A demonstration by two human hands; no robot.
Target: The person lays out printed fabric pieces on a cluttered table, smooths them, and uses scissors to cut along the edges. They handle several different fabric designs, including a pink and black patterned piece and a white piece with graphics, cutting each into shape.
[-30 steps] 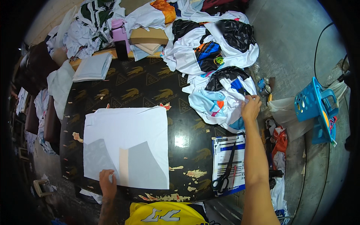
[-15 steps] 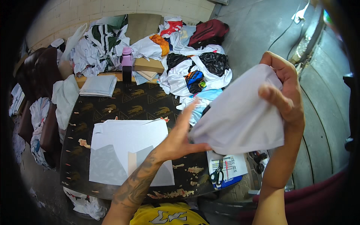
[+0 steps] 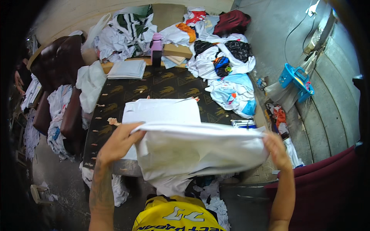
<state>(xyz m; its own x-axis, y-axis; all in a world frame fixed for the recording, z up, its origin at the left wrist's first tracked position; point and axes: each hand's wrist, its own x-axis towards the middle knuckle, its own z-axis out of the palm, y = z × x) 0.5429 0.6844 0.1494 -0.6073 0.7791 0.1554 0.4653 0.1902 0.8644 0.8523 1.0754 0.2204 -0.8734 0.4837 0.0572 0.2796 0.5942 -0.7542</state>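
Fingers [image 3: 135,126] of the left hand [image 3: 117,142] and right hand [image 3: 278,151] pinch a white cloth [image 3: 200,150] over the near edge of the chipped black tabletop [image 3: 162,82]; garments [image 3: 233,90] heap at its far right, a blue basket [image 3: 291,79] farther right.

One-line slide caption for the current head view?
Left hand and right hand hold white fabric spread between them over the near edge of a black, gold-patterned tabletop.
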